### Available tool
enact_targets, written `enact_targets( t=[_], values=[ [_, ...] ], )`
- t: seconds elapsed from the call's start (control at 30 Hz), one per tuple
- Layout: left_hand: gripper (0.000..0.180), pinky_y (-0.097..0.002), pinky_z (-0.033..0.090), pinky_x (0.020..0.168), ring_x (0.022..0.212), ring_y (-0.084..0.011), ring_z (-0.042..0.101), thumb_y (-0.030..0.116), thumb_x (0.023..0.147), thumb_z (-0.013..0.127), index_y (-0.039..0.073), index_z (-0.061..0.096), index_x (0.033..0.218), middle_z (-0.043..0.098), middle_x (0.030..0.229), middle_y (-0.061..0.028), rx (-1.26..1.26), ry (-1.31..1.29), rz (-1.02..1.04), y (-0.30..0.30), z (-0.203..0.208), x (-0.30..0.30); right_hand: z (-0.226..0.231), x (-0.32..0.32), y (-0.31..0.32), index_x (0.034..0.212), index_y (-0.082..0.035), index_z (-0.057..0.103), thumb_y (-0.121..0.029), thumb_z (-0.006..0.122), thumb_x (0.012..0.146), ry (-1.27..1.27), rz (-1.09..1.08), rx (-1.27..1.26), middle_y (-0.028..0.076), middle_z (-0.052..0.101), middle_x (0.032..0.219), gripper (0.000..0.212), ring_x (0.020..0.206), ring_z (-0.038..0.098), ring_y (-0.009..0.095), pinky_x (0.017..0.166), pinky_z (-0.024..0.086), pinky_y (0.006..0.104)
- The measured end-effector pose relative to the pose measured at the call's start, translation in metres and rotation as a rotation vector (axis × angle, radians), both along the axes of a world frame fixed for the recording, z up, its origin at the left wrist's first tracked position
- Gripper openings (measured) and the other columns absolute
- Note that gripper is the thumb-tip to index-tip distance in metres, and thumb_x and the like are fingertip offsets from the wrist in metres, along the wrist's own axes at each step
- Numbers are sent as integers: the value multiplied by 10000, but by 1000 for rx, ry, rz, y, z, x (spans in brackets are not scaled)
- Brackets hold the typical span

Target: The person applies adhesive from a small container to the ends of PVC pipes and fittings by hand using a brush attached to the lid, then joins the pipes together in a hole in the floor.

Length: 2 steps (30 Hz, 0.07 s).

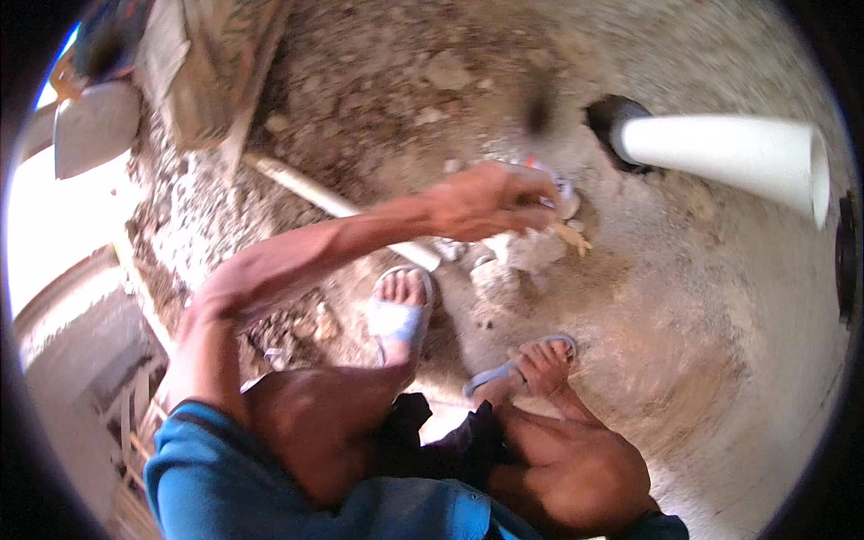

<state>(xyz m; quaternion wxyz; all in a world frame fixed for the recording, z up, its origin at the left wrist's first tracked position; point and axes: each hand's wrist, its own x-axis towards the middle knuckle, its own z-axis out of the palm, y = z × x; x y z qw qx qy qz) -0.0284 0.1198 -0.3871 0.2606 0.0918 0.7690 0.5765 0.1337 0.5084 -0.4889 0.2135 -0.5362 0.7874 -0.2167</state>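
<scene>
My left arm reaches across to the middle, and my left hand (493, 200) is closed round a small white container (563, 194) with a red patch, partly hidden by the fingers and blurred. Just below it are pale broken lumps of rubble (531, 252) and a yellowish scrap (572, 238). My right hand (543, 367) is lowered beside my right knee and lies over the front of my right foot, its fingers stretched along the sandal (490, 378). It seems to hold nothing. To the right of the container, a white plastic pipe (720, 151) rises at a slant from a dark collar (619, 133) in the ground.
A thinner pale pipe (310, 193) lies on the dirt under my left forearm. Loose soil and stones (387, 99) spread across the far side. At the far left are a shovel blade (97, 128) and a dusty sack-like sheet (207, 81). A dark round object (846, 256) edges the right rim.
</scene>
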Motion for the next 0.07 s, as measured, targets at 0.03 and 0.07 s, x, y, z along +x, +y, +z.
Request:
enact_targets(
  t=[0.03,0.07],
  values=[
    [350,-341,550,708,770,-160,675,386,1019,574,70,631,1156,702,909,-88,177,-121,94,11,13,3,7,-4,-5,1100,-166,728,-487,701,792,40,1,30,48,653,1030,447,940,611,219,852,404,433],
    [353,-339,546,691,748,-144,672,402,1022,573,81,634,1156,693,871,-84,258,-170,134,15,25,5,21,-5,-13,1100,-166,728,-487,701,792,24,32,27,48,653,1030,447,940,611,219,852,404,433]
  ],
)
